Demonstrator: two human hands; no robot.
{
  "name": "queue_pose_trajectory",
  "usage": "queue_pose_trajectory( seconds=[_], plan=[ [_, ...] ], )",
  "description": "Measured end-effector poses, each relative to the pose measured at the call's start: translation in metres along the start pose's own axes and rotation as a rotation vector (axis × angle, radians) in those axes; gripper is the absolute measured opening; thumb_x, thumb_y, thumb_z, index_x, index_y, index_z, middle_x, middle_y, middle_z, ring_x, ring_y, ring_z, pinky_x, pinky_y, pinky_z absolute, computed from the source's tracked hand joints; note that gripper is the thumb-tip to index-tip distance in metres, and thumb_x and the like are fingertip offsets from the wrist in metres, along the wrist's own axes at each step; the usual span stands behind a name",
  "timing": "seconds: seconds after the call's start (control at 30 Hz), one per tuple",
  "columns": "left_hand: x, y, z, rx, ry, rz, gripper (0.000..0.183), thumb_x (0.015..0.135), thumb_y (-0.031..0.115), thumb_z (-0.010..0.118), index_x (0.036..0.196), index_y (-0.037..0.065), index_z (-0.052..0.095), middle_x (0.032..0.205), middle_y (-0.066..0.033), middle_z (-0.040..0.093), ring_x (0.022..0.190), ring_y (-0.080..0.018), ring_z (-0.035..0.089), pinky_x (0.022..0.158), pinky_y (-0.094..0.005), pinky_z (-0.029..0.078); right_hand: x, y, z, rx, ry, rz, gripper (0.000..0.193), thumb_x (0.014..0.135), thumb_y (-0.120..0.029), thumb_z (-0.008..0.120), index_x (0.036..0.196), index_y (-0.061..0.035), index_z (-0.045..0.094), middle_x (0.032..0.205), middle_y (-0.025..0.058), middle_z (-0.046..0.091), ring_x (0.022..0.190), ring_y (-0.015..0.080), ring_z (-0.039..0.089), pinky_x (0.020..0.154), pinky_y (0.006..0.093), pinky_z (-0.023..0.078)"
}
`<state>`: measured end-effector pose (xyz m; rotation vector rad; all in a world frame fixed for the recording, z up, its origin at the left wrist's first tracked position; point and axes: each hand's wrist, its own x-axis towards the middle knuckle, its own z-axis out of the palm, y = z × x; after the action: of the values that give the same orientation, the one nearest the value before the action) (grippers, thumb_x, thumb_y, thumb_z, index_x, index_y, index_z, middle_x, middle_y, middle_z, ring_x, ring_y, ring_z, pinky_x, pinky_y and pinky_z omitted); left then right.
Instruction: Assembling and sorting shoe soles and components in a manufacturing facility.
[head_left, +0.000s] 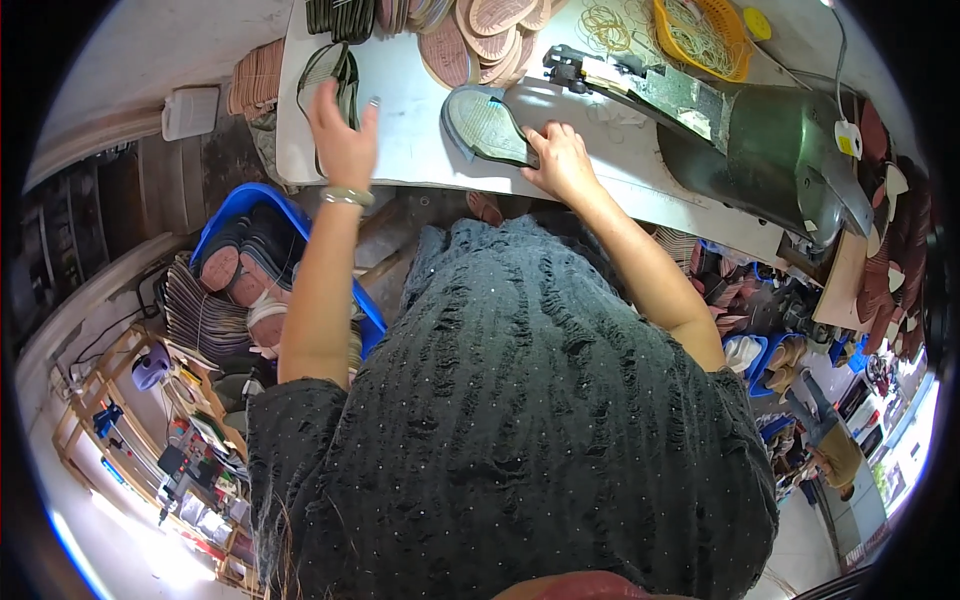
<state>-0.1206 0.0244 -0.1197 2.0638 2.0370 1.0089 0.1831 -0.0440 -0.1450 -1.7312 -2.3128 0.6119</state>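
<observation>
A pale grey-green shoe sole (487, 122) with a darker rim lies on the white table, its narrow end toward the right. My right hand (563, 165) grips that narrow end, fingers curled at its edge. My left hand (345, 145) is raised at the table's left side, thumb and fingers apart, with nothing visible between them. It overlaps dark green, sole-shaped rim pieces (345, 68); whether it touches them I cannot tell. Behind the sole, several pinkish-brown insoles (450, 52) are heaped, next to a stack of dark green pieces (338, 20).
A dark green sewing machine (780, 150) stands on the table's right, its arm reaching toward the middle. Behind it is a yellow basket (738, 62) of thread. Left of my legs, a blue crate (235, 205) holds soles. Farther right, a person (835, 445) is visible.
</observation>
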Motion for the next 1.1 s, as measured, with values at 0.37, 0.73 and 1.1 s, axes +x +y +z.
queue_pose_trajectory(
  seconds=[0.37,0.73,1.1],
  plan=[
    [-0.046,0.05,0.041,-1.054,-0.275,-0.832,0.039,0.098,0.029,0.044,0.122,-0.001,0.049,0.117,-0.0124,0.057,0.106,-0.0192,0.056,0.089,-0.0313,0.044,0.001,-0.01,0.002,0.443,0.066,0.072,0.074,0.066,-0.028,0.076,0.128,-0.0001,0.047,0.101,0.0172,0.058,0.096,0.032,0.059,0.083,0.0359,0.048],
    [-0.006,0.137,-0.003,-1.887,-0.632,-0.93,0.044,0.099,0.027,0.034,0.129,-0.003,0.043,0.129,-0.0148,0.05,0.117,-0.0267,0.049,0.102,-0.0414,0.037,0.014,-0.06,-0.052,1.182,0.069,0.088,0.057,0.071,-0.017,0.079,0.118,0.0003,0.051,0.105,0.0094,0.063,0.095,0.0125,0.057,0.086,0.0296,0.047],
    [0.009,0.164,-0.023,-1.171,-0.422,-0.363,0.051,0.1,0.04,0.034,0.106,-0.004,0.059,0.095,-0.0107,0.065,0.085,-0.0168,0.06,0.079,-0.0288,0.047,0.003,-0.075,-0.088,0.744,0.151,0.048,0.027,0.077,-0.01,0.072,0.097,0.0026,0.058,0.072,0.0076,0.066,0.061,0.0125,0.062,0.059,0.0287,0.05]
  ],
)
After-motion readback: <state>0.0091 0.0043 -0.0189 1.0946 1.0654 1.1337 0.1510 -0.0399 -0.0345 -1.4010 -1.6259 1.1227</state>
